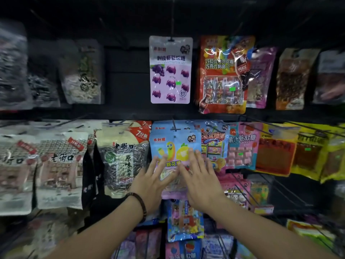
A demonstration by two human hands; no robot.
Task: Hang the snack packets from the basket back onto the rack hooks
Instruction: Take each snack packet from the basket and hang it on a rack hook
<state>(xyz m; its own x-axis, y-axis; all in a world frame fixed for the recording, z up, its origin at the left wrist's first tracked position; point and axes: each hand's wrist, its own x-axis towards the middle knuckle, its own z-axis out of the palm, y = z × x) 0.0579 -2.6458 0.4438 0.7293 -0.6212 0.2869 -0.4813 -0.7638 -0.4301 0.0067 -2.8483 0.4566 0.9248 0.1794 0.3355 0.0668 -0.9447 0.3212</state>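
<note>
Head view, facing the rack [127, 60]. Basket not in frame.

Left part of rack, middle row: pale seed packets, blurred toward the left edge, labels hard to read. Just left of centre hangs a sunflower-seed packet [121, 159].

Centre, middle row: blue marshmallow packet [174, 146] hangs from its hook [174, 127], in front of at least one like packet.
- Left hand [151, 181], beaded bracelet [139, 201] at the wrist, lies flat on the packet's lower left. Fingers straight and spread, holding nothing.
- Right hand [200, 176] lies flat on the lower right in the same way, fingertips up near the printed fruit figures.
- The two hands almost meet at the packet's middle.

Centre, top row: purple grape-gummy packet [170, 70], alone on its hook.

Right of centre, middle row: pink packet [242, 144] beside the blue one, then red and yellow packets toward the rack's right edge.

Judgement: the step in hand is settling a hung packet by pressing it flat and square against the one behind. The hanging itself looks done, though the tab is small and slightly blurred, so its seating is not certain.

Next move calls for lifting both palms straight off without dragging the packet forward along the hook, then reaching down for the next packet. How many remain cannot be told.
</note>
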